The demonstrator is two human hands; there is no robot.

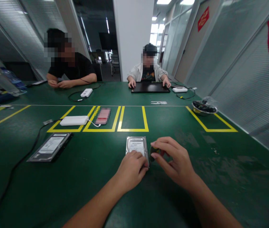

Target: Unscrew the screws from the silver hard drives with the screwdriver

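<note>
A silver hard drive [136, 144] with a white label lies on the green table [96, 196] in front of me. My left hand [133, 166] rests over its near part, fingers bent round it and hiding that end. Just right of the drive, my right hand [173, 158] pinches a small dark object [154, 152] with a bit of yellow on it between thumb and fingers. What that object is, I cannot make out. Another hard drive [51, 146] lies on the table to the left.
Behind the drives are yellow tape outlines, a white power strip [74, 120] with a black cable, and a pink phone [103, 116]. A metal bowl [204, 109] stands right. Two people sit opposite; one holds a black panel [150, 87].
</note>
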